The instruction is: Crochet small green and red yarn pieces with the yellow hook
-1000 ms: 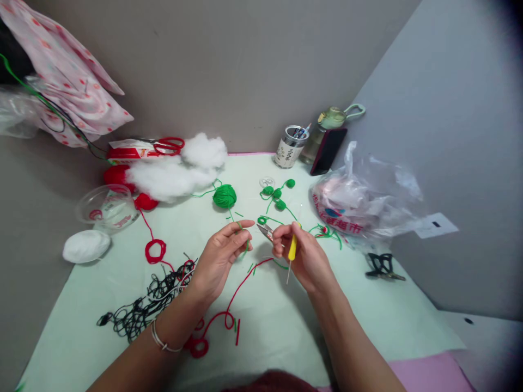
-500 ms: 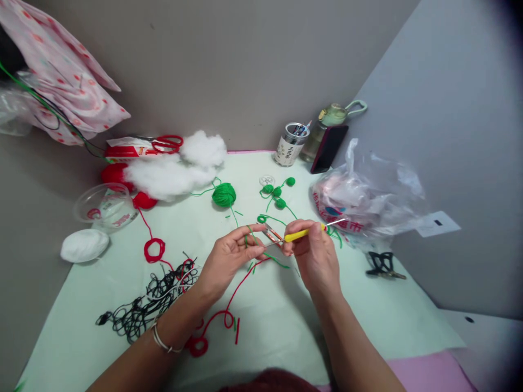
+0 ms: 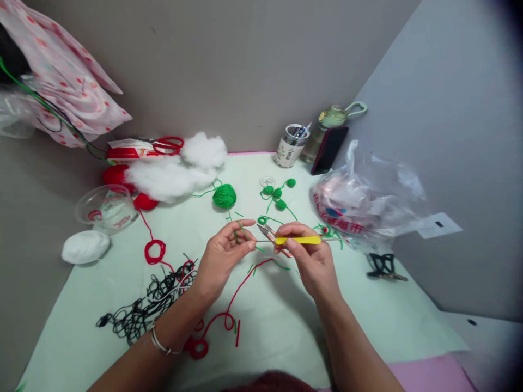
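My left hand is closed in a pinch on a green yarn strand that loops over its fingers and runs back to a green yarn ball. My right hand is closed on a yellow-handled crochet hook, held level with its metal tip pointing left at the pinched yarn. Small thread snips also sit in that hand, their blades pointing left between the two hands. Both hands hover just above the pale green table cover.
Red yarn strands and a red yarn ring lie near a black cord tangle. White stuffing, red scissors, a clear bowl, small green crocheted pieces, a tin, a phone and a plastic bag surround them.
My right hand has turned the crochet hook from upright to level, its tip now pointing left toward the yarn. My left fingers have closed from loose into a pinch on the strand.
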`<action>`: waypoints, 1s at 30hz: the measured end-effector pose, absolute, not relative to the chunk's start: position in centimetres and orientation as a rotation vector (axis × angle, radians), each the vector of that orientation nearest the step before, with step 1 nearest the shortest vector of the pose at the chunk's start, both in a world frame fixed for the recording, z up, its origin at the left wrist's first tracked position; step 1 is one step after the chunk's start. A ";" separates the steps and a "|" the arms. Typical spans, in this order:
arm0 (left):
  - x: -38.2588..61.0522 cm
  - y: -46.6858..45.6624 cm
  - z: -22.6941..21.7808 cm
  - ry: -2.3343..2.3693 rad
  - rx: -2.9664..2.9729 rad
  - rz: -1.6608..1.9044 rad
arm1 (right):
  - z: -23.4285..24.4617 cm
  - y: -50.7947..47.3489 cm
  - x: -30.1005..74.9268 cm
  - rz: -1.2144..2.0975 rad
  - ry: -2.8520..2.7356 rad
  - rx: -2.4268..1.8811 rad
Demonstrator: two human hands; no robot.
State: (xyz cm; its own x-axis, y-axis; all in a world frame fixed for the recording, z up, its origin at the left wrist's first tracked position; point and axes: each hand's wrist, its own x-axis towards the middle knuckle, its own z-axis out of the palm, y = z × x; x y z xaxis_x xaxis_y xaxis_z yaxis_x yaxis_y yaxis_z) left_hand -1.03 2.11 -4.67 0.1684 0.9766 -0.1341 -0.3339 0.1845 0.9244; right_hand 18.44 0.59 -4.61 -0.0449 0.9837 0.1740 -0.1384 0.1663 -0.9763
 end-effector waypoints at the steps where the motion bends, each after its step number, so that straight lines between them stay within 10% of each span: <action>1: -1.0 2.1 -4.7 0.920 0.896 1.138 | -4.6 0.6 18.4 1.195 -1.225 -0.950; 30: -3.6 3.8 -4.7 0.995 0.909 1.268 | -4.6 2.1 20.6 1.229 -1.370 -1.305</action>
State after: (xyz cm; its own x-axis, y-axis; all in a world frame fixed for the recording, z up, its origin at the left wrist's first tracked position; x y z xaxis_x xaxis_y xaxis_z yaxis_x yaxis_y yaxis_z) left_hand -3.59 3.76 -4.66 0.0320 0.9956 -0.0876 -0.3219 0.0932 0.9422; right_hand 20.58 2.09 -4.58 -0.0868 0.9953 -0.0440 0.1519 -0.0305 -0.9879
